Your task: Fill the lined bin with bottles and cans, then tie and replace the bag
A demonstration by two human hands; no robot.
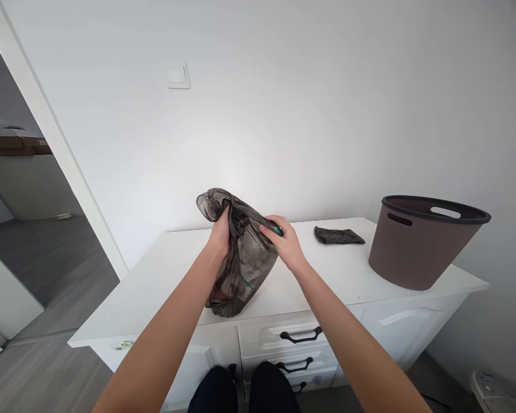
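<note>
A dark, see-through plastic garbage bag with things inside stands over the front part of the white cabinet top. My left hand is closed around the bag's gathered neck, its fingers partly hidden by the plastic. Pinched in my right hand is a stretched strip of the bag's upper edge, pulled out to the right. A small green patch shows by the right fingers, and another green streak shows low in the bag. What the contents are cannot be made out through the plastic.
On the white cabinet top, a folded dark plastic bag lies at the back right. Further right stands a brown oval trash bin with handle slots. Drawers with black handles face me; a doorway opens at left.
</note>
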